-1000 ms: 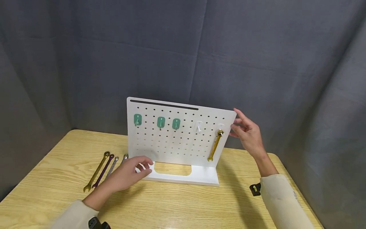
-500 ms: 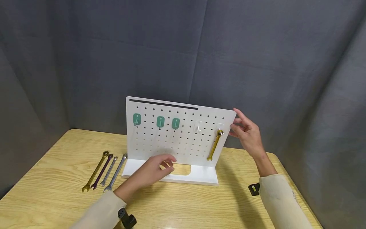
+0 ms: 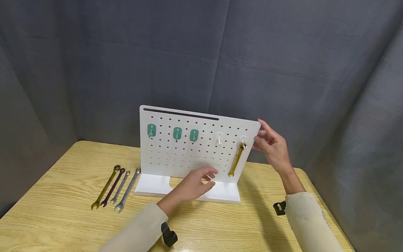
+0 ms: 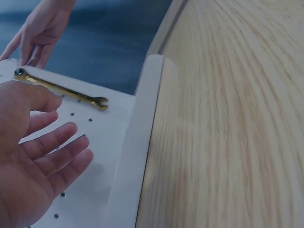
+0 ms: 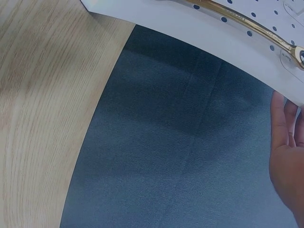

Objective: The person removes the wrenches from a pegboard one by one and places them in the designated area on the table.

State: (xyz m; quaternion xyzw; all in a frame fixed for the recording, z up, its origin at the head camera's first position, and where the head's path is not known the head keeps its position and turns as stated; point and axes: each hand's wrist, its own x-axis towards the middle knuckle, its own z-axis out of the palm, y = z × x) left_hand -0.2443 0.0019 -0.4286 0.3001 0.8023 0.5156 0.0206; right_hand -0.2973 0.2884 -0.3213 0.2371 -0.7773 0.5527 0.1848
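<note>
A white pegboard (image 3: pixel 176 154) on a flat base stands on the table. Its right side edge is held by my right hand (image 3: pixel 273 148), thumb toward the front and other fingers at the edge. A gold combination wrench (image 3: pixel 237 160) hangs by its ring end from the rightmost clear hook (image 3: pixel 242 140). In front of the board's lower part, my left hand (image 3: pixel 196 183) is in the air with relaxed fingers and holds nothing. The left wrist view shows its loosely bent fingers (image 4: pixel 61 142) beside the gold wrench. In the right wrist view, my right fingertips (image 5: pixel 279 102) meet the board's edge.
Left of the board lie a gold wrench (image 3: pixel 106 187), a purple wrench (image 3: pixel 112 187) and silver wrenches (image 3: pixel 128 190). Green hooks (image 3: pixel 177 133) and another clear hook (image 3: pixel 218 139) are on the board. A grey curtain (image 3: pixel 176 59) hangs behind the wooden table (image 3: pixel 220 224).
My left hand has moved right across the board's front, from its lower left corner toward the gold wrench, uncovering the silver wrenches. My right hand has stayed at the board's edge.
</note>
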